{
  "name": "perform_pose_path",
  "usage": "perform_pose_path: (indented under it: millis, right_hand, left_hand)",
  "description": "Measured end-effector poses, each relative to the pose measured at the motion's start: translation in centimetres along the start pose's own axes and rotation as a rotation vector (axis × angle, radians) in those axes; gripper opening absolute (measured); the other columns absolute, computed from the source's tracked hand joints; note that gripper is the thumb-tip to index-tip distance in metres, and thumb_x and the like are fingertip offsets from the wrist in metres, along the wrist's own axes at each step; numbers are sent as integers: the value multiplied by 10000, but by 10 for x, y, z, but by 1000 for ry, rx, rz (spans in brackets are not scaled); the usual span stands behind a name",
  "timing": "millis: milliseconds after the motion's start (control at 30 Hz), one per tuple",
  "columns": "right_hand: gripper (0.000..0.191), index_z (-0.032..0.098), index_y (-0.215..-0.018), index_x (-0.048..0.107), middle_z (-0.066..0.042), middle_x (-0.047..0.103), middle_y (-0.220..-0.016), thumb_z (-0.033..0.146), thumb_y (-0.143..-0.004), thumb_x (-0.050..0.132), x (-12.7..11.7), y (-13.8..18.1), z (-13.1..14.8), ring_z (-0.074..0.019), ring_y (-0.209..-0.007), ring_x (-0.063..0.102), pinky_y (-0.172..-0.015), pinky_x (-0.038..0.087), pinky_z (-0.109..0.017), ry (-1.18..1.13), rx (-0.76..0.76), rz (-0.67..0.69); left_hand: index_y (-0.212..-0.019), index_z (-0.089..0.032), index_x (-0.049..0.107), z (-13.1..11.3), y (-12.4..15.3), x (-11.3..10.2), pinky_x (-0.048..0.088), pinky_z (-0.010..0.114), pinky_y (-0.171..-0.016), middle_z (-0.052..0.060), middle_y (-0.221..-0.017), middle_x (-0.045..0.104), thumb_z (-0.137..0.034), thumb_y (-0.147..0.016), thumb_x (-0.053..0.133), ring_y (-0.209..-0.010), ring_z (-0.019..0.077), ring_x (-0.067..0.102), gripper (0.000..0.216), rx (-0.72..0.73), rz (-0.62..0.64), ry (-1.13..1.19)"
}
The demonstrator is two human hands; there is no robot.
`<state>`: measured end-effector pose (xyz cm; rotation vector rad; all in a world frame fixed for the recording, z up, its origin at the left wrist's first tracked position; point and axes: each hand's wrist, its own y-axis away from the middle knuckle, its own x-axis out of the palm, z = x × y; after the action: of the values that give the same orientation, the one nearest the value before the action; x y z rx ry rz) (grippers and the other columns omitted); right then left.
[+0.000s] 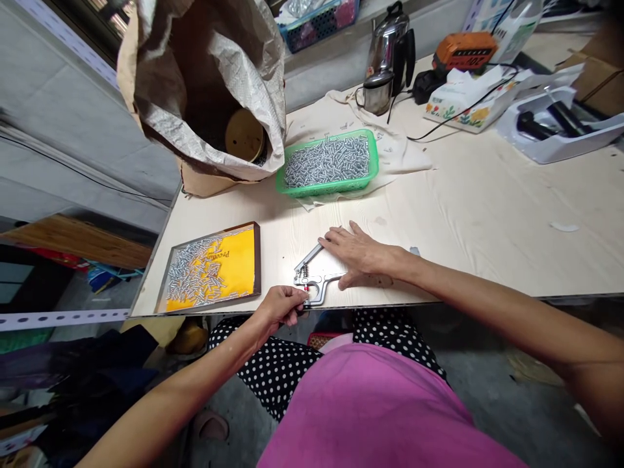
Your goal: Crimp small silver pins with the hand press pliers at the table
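Note:
A silver hand-press pliers with a coil spring and a red part lies at the table's front edge, its two handles spread apart. My right hand is over the handles, fingers on the upper one and thumb by the lower one. At the tool's jaw end, my left hand is closed in a pinch; what sits between its fingertips is too small to make out. To the left, a shallow tray with a yellow bottom holds many small silver metal pins. Behind the tool, a green basket is filled with similar pins.
A large woven sack stands open at the back left, a round container inside it. At the back are a metal kettle, a metal cup, a tissue pack, an orange box and a white bin.

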<state>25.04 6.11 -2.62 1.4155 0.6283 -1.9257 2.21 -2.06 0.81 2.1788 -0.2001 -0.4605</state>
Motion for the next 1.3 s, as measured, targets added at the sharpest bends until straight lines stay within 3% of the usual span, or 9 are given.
perform_pose_path:
  millis: [167, 267, 533, 733, 833, 900, 967, 1133, 1300]
  right_hand:
    - [1026, 130, -1350, 470, -204, 511, -1324, 609, -520, 837, -4, 1, -1, -371, -1176, 454, -968, 355, -547, 16, -10, -17]
    - [875, 121, -1225, 557, -173, 562, -1214, 606, -549, 828, -8, 4, 0, -330, -1069, 494, -846, 413, -446, 31, 16, 21]
    - [621, 145, -1049, 620, -128, 594, -1072, 539, -613, 822, -9, 9, 12, -290, -971, 504, -741, 389, -376, 87, 84, 6]
    - [325, 151, -934, 628, -114, 605, -1006, 370, -743, 773, -12, 22, 20, -243, -901, 513, -734, 388, -352, 32, 74, -28]
    - [287, 144, -943, 618, -118, 597, -1014, 339, -777, 748, -12, 28, 22, -230, -884, 504, -720, 384, -338, 1, 64, -37]
    - [280, 143, -954, 613, -118, 592, -1017, 331, -788, 737, -11, 30, 23, -230, -885, 498, -717, 381, -335, -10, 60, -54]
    - [265, 142, -959, 611, -114, 589, -1011, 316, -795, 727, -10, 31, 25, -227, -881, 493, -717, 378, -333, -13, 70, -67]
    - [263, 133, -1002, 603, -116, 588, -1026, 288, -814, 703, -13, 35, 30, -224, -905, 491, -757, 390, -338, -18, 67, -95]
    - [467, 131, -1125, 578, -133, 599, -1088, 339, -753, 769, -15, 44, 29, -250, -951, 519, -781, 422, -363, -10, 99, -60]
  left_hand:
    - [-628, -143, 538, 2, -1, 1, 187, 165, -311, -61, -452, 537, -389, -748, 752, -266, 41, 417, 348, -7, -11, -3]
    - [-619, -149, 533, 1, 0, 2, 208, 162, -320, -67, -417, 514, -394, -751, 752, -269, 45, 416, 354, -5, -26, -11]
    - [-614, -159, 523, 1, -1, 3, 210, 162, -331, -69, -379, 487, -449, -723, 771, -270, 51, 407, 396, -6, -32, -33]
    - [-623, -164, 533, 5, 2, 2, 231, 182, -357, -68, -398, 473, -415, -795, 704, -287, 66, 405, 349, 18, -58, -84]
    - [-696, -159, 618, 5, 10, 1, 336, 202, -431, -21, -513, 561, -420, -838, 655, -418, 108, 517, 300, 237, -225, -306]
    - [-824, -170, 681, 4, 15, 3, 450, 233, -579, 35, -734, 663, -392, -863, 633, -645, 158, 625, 230, 493, -384, -505]
    - [-984, -194, 690, 0, 14, 7, 499, 292, -783, 73, -978, 681, -361, -871, 632, -910, 213, 641, 210, 714, -438, -682]
    - [-1356, -186, 480, -15, -10, 23, 408, 470, -1058, 131, -1413, 501, -257, -831, 667, -1295, 298, 445, 562, 992, -252, -970]
    - [-1430, -148, 360, -31, -22, 29, 407, 485, -1045, 165, -1382, 506, -232, -832, 618, -1227, 299, 477, 657, 1012, -130, -1116]
